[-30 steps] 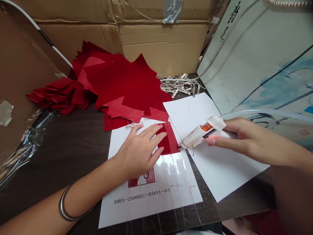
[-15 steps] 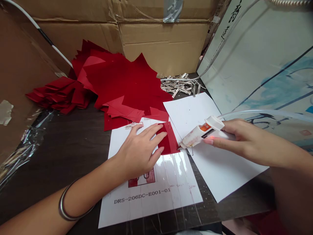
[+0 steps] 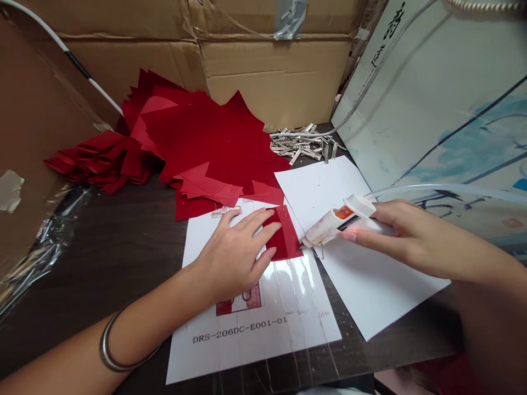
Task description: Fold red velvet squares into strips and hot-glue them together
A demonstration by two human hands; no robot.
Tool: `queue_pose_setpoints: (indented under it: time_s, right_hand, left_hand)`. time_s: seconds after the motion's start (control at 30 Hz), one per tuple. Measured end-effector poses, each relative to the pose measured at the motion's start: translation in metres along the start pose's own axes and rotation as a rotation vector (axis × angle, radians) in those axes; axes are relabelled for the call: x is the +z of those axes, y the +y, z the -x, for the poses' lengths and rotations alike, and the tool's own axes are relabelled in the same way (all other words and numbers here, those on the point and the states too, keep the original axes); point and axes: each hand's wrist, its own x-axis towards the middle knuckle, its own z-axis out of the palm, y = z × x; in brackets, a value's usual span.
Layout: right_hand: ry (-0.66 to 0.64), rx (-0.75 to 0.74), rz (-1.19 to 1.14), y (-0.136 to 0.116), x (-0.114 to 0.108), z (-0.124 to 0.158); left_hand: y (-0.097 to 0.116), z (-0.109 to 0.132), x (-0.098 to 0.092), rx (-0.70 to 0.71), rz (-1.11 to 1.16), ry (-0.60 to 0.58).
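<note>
My right hand (image 3: 407, 236) is wrapped round a white hot glue gun (image 3: 325, 227) with an orange patch on its side. The nozzle points left and down and meets the right edge of a small red fabric piece (image 3: 288, 236), near its lower corner. On that piece's left part rest the fingertips of my left hand (image 3: 236, 247), spread and lying flat, which hide some of it. Beneath are a printed white sheet (image 3: 304, 312) covered in shiny clear film and, at the top edge, a small clear strip (image 3: 226, 212).
A heap of red fabric pieces (image 3: 206, 131) lies at the back, with folded red pieces (image 3: 102, 159) to its left. Metal hair clips (image 3: 304, 145) are piled behind a blank white sheet (image 3: 354, 291). Cardboard (image 3: 267, 77) walls the back; a pale painted panel (image 3: 444, 109) stands right.
The glue gun has shifted very slightly left and up along the red piece's edge. My left hand has stayed in place.
</note>
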Motion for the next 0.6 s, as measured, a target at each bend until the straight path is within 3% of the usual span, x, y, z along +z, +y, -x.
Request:
queue_pose_setpoints:
  time_s: [0.07, 0.6]
  right_hand:
    - [-0.043, 0.04, -0.005, 0.0001, 0.0002, 0.0]
    - [0.085, 0.053, 0.106, 0.0055, 0.006, -0.0012]
  left_hand:
    - [-0.0001, -0.0002, 0.0002, 0.0, 0.001, 0.006]
    - [0.0005, 0.0004, -0.0005, 0.005, 0.016, 0.018]
